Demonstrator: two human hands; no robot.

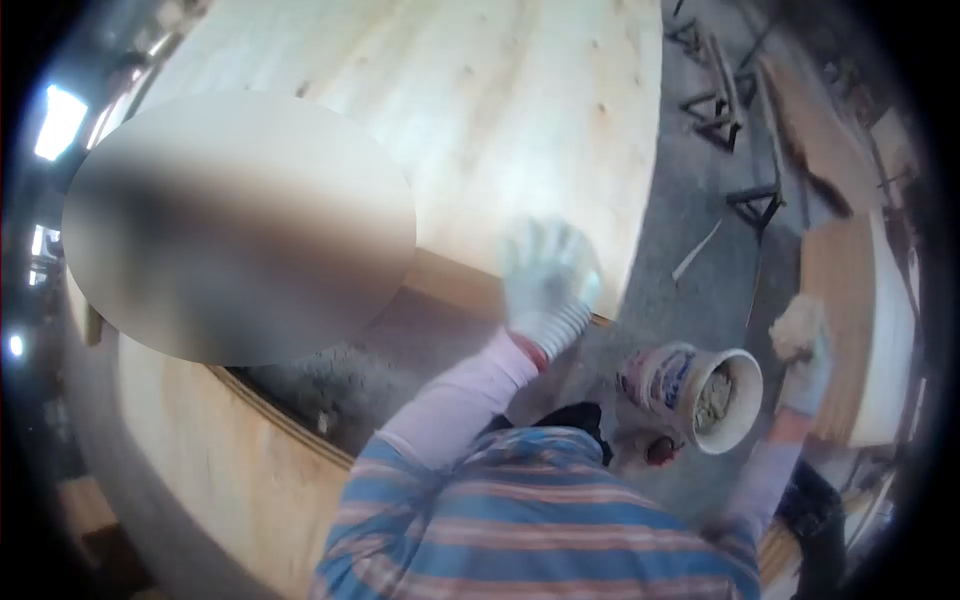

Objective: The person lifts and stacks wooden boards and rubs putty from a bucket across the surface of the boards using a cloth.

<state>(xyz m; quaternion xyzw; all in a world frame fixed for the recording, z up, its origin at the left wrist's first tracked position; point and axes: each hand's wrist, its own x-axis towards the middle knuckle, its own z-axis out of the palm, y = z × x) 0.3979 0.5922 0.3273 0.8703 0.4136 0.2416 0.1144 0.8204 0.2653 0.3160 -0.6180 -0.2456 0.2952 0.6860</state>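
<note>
My left hand, in a pale glove with a striped cuff, lies with spread fingers at the near right corner of a large plywood sheet. At the right, my right hand, also gloved, is closed on a pale, lumpy wad. Between my arms a white bucket leans toward the right, with greyish lumpy stuff inside it. The wad is just beyond the bucket's rim, near a stack of boards.
Stacked boards stand at the right. Dark metal trestles are on the grey floor beyond. Another plywood sheet lies at the lower left. A small red item sits beside the bucket. A blurred oval hides the left part.
</note>
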